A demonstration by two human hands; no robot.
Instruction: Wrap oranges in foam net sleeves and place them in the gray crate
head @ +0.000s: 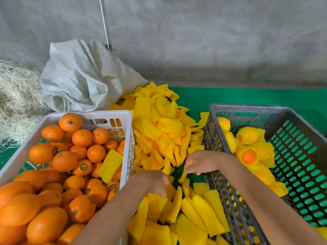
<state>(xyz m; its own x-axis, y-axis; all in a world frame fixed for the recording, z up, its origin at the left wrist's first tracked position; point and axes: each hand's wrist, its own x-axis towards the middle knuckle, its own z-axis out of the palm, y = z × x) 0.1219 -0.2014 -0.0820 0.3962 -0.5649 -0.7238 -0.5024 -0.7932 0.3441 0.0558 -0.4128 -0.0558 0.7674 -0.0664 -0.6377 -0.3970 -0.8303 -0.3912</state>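
A white crate [126, 121] at the left is heaped with bare oranges [64, 160], and one loose sleeve [110, 165] lies on them. A gray crate [247, 110] at the right holds several oranges wrapped in yellow foam net [251, 156]. Between the crates lies a big pile of yellow foam net sleeves [159, 131]. My left hand [155, 183] is down in the pile, fingers curled on a sleeve [155, 200]. My right hand [200, 162] hovers just beyond it and pinches a sleeve [184, 174] at the gray crate's near-left corner.
A crumpled gray woven sack [85, 75] leans against the concrete wall behind the white crate. Dry straw [16, 103] is piled at the far left. A green mat [247, 97] covers the surface under everything.
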